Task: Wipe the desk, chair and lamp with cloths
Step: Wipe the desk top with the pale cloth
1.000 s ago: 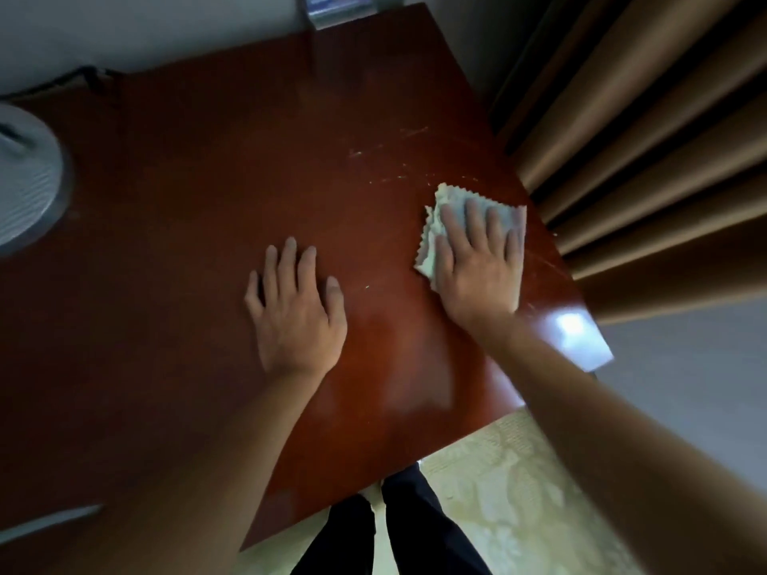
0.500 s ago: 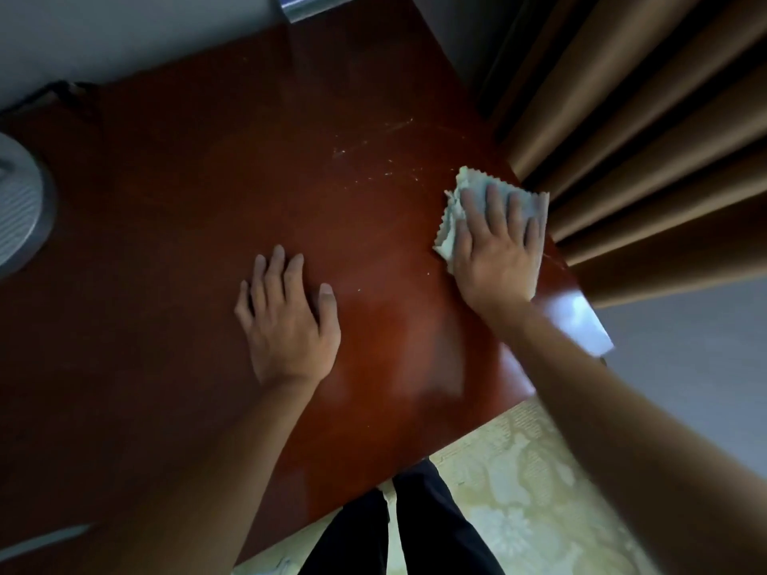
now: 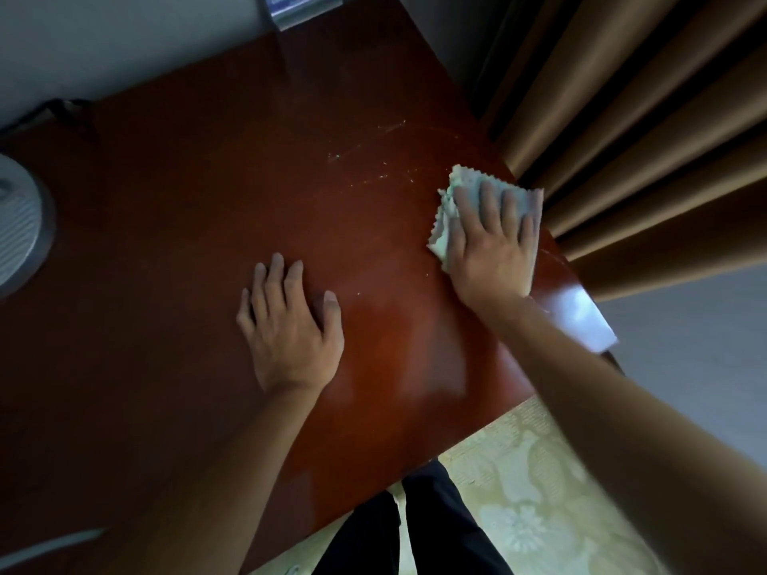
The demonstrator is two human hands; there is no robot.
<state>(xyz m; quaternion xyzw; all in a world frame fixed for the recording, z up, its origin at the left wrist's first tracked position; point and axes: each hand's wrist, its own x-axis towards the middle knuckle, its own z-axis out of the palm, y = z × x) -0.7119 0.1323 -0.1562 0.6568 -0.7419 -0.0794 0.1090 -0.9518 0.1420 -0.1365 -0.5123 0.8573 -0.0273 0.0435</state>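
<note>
A pale folded cloth point(image 3: 447, 226) with a zigzag edge lies on the reddish-brown desk point(image 3: 207, 201) near its right edge. My right hand point(image 3: 492, 246) presses flat on the cloth, fingers straight and spread. My left hand point(image 3: 288, 325) rests flat on the bare desk top at the middle, fingers straight, holding nothing. Pale specks and scratch marks point(image 3: 373, 159) show on the desk beyond the cloth. The round white lamp base point(image 3: 16, 226) sits at the desk's left edge. No chair is in view.
Brown curtains point(image 3: 643, 139) hang close to the desk's right side. A small stand with a card point(image 3: 301, 8) sits at the far edge by the wall. A dark cable point(image 3: 62, 107) runs at the back left. Patterned floor point(image 3: 539, 512) and my dark trousers lie below.
My right hand has slid the cloth farther away and to the right along the desk's edge. My left hand has stayed flat at about the same spot.
</note>
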